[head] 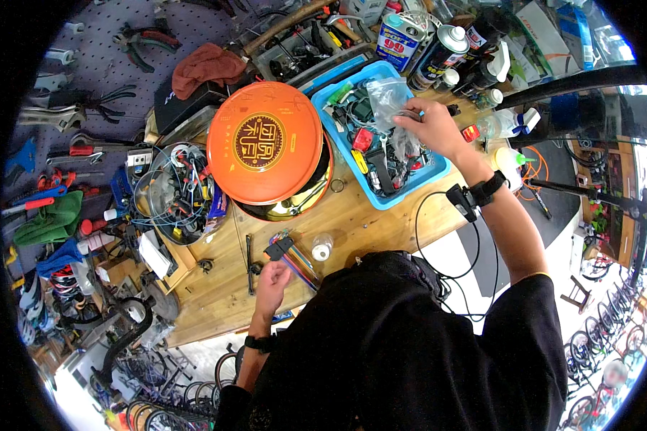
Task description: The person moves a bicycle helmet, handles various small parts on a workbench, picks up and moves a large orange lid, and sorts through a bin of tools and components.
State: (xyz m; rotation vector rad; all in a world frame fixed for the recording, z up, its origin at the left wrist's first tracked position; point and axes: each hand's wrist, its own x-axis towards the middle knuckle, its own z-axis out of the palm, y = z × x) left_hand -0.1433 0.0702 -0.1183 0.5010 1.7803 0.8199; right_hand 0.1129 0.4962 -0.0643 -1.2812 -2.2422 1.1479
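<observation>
My right hand (pixel 431 126) is over a blue plastic basin (pixel 385 202), its thumb and fingers pinching a clear plastic bag (pixel 389 99). A small dark grey piece shows at the fingertips; whether it lies inside the bag, I cannot tell. Beneath the bag the basin holds mixed parts, among them a red piece (pixel 362 140), a yellow-handled tool (pixel 359 161) and black cables. My left hand (pixel 274 280) hovers low over the wooden bench, fingers loosely curled with nothing visible in them. Just beyond it lies a set of coloured hex keys (pixel 297 261) in a black holder (pixel 278 248).
An orange round tin lid (pixel 264 143) rests askew on its tin. Left of it stands a bowl of tools (pixel 180 199). A small clear bottle (pixel 322 248) and a thin black tool (pixel 249 264) occupy the bench (pixel 356 237). Cans and spray bottles (pixel 442 56) crowd the back; a black cable (pixel 418 231) hangs near my right arm.
</observation>
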